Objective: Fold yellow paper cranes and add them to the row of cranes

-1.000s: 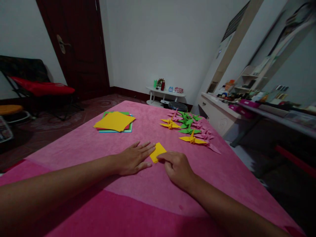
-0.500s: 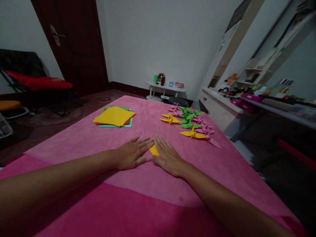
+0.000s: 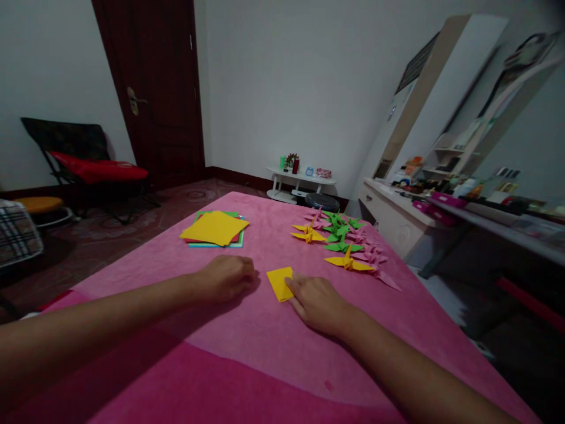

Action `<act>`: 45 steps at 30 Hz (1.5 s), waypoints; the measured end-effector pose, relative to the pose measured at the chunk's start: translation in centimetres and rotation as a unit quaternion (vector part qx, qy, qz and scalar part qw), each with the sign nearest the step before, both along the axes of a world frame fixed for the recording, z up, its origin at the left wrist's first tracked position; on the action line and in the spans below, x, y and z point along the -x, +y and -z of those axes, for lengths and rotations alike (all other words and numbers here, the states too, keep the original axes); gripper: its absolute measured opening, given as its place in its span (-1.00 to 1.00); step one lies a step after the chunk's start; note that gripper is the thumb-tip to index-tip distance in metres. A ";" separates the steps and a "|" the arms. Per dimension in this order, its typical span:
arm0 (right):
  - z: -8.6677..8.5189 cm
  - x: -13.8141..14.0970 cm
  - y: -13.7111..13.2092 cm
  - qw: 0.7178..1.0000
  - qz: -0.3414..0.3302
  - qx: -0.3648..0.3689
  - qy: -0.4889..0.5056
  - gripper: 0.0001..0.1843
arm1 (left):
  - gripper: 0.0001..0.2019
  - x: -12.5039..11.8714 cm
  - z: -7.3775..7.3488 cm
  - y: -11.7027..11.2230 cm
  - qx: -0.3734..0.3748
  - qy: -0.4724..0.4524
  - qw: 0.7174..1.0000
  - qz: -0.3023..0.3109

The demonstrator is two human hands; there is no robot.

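A small yellow folded paper [image 3: 279, 285] lies on the pink cloth in front of me, its layers flat. My right hand [image 3: 315, 299] grips the paper's right edge, thumb low and fingers on top. To the left of the paper, a short gap away, is my left hand [image 3: 229, 279]. Its fingers are curled in and I see nothing in them. Beyond my right hand sit folded paper cranes: a yellow crane [image 3: 348, 262], another yellow crane [image 3: 309, 233], and several green cranes [image 3: 339, 234] and pink cranes [image 3: 373, 255].
A stack of coloured paper sheets [image 3: 215, 228], yellow on top, lies at the far left of the cloth-covered table [image 3: 176, 347]. On the right stands a cluttered dresser [image 3: 392, 206]. A white shelf [image 3: 304, 175] is by the back wall, and a folding chair [image 3: 88, 159] is by the door.
Both hands were pressed flat over the yellow paper. The left hand has lifted off to the left and curled its fingers, the right has gripped the paper's edge, and more of the paper shows.
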State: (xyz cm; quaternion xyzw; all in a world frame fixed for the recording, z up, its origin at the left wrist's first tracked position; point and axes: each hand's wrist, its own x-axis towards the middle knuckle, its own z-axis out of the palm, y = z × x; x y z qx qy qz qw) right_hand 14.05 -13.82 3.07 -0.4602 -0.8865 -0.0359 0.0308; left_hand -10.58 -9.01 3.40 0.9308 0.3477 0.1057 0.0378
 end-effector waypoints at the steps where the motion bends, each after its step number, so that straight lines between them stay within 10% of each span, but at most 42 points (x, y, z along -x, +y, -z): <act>1: 0.0 0.2 0.0 1.000 -0.005 -0.014 -0.017 -0.71 | -0.71 -0.3 0.1 0.2 0.001 -0.018 1.000 -0.008; 6: 0.0 0.0 1.3 0.998 0.011 -0.046 0.030 -0.76 | -0.59 -2.0 1.3 1.0 0.076 -0.190 0.978 0.039; 9: -0.5 -0.2 3.5 0.977 0.058 -0.031 0.204 -0.73 | -0.39 -3.5 1.6 2.0 0.234 -0.351 0.906 0.024; 14: -0.5 0.7 6.4 0.864 0.053 0.148 0.478 -0.74 | -0.56 -6.1 1.6 3.6 0.396 -0.486 0.778 -0.031; 19: 1.4 1.5 6.1 0.741 0.078 0.152 0.649 -0.70 | -0.60 -6.9 2.7 3.4 0.438 -0.582 0.682 -0.065; 33: 2.4 2.4 4.3 0.820 0.078 -0.071 0.563 -0.75 | -0.67 -7.3 3.4 2.3 0.395 -0.588 0.704 -0.059; 45: 2.7 2.4 4.3 0.821 0.022 -0.085 0.564 -0.70 | -0.65 -7.4 3.1 1.8 0.390 -0.586 0.708 -0.058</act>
